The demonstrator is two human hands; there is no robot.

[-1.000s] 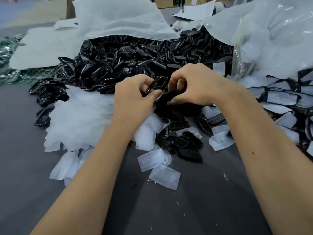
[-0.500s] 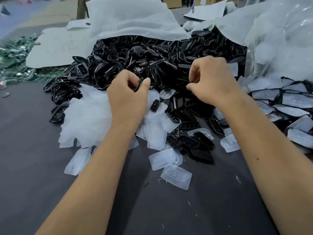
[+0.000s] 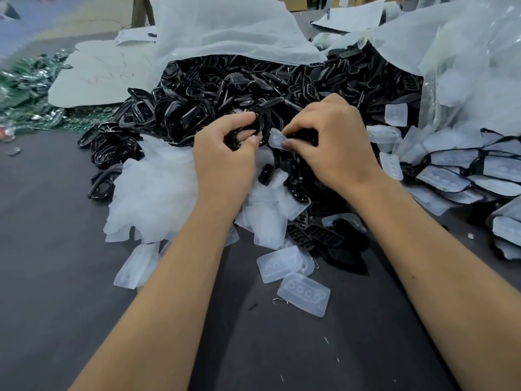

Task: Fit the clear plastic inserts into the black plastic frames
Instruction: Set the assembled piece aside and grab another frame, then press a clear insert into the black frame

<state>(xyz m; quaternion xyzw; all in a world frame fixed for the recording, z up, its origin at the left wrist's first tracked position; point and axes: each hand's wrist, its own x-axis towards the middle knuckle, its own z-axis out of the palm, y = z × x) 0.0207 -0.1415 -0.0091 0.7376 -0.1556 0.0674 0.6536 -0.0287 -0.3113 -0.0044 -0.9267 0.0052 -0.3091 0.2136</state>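
Note:
My left hand (image 3: 222,162) grips a glossy black plastic frame (image 3: 260,124) between thumb and fingers, held up in front of the big heap of black frames (image 3: 225,88). Beside it, my right hand (image 3: 335,145) pinches a small clear plastic insert (image 3: 275,140), its edge close to the frame. Loose clear inserts (image 3: 303,293) lie on the dark table below my hands. More of them form a pile (image 3: 152,193) under my left wrist.
A row of frames fitted with clear inserts (image 3: 462,170) lies at the right. White plastic bags (image 3: 225,29) drape over the heap at the back. Green scrap (image 3: 25,88) sits far left. Dark grey table surface (image 3: 56,277) spreads in front.
My hands, apart half a second ago, have come together again. The right hand now pinches a clear insert, and the left holds its black frame up beside it.

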